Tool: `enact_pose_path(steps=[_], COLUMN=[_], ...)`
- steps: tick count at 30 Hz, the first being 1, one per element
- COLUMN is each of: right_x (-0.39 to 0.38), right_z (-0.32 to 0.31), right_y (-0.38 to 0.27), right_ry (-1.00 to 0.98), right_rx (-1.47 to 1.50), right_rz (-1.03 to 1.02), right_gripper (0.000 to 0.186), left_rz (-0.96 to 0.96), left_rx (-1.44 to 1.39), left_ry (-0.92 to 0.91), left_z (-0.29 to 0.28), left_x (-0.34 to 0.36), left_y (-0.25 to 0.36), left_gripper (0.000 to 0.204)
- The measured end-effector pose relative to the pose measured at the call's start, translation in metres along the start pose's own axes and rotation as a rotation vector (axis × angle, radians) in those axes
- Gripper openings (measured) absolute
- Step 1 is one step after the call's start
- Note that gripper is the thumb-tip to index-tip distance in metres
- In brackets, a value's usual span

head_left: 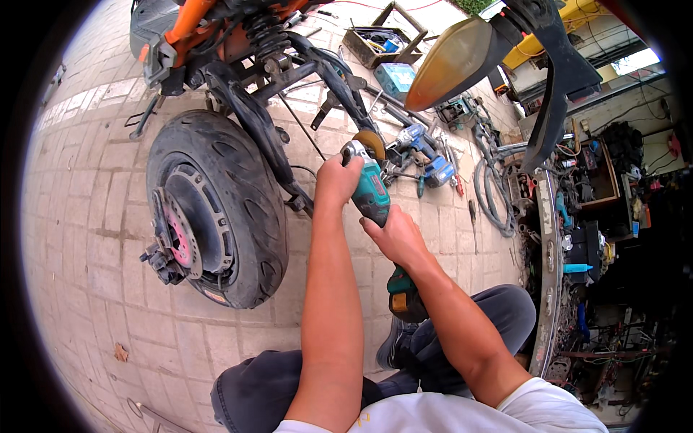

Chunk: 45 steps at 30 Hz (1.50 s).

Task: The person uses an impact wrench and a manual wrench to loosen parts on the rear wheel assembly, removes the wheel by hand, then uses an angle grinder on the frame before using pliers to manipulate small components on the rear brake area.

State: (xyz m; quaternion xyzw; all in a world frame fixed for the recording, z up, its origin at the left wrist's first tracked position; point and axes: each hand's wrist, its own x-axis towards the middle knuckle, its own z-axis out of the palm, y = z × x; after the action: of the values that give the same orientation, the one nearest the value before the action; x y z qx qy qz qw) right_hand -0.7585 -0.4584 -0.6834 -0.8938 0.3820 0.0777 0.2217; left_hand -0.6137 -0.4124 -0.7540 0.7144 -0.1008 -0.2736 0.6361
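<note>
Left hand [338, 180]: curled round angle grinder [373, 189], at head
Right hand [398, 237]: closed on its body
Disc [369, 143]: near black frame [249, 113] — positioning, apparently
Grip: next move probably needs steadiness — both hands

Smooth plastic grinder [372, 190], matt tyre [249, 206]

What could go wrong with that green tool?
The left hand grips the green grinder close to its brown disc, so a slip might cut it. The forearms are bare, so flying sparks or grit could sting. The tire is nearby and might get scraped.
</note>
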Motion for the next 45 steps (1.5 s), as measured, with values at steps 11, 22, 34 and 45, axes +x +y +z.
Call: enact_pose_path(steps=[11,22,34,45], right_x=[-0.001,-0.003,-0.004,-0.043], right_z=[-0.001,0.000,0.000,0.007], right_y=[-0.001,-0.001,0.004,0.059], right_ry=[-0.007,-0.022,-0.017,0.055], right_rx=[-0.006,-0.002,-0.007,0.449], right_rz=[0.022,0.028,0.038,-0.054], right_gripper=[0.052,0.052,0.053,0.048], left_rz=[-0.004,0.045,-0.040,-0.036], left_rx=[-0.003,0.026,0.035,-0.345], left_ry=[-0.008,0.037,-0.029,0.203], left_z=[-0.001,0.002,0.000,0.003], left_x=[-0.004,0.000,-0.003,-0.008], left_y=[0.006,-0.003,0.006,0.005], left_gripper=[0.047,0.042,0.047,0.036])
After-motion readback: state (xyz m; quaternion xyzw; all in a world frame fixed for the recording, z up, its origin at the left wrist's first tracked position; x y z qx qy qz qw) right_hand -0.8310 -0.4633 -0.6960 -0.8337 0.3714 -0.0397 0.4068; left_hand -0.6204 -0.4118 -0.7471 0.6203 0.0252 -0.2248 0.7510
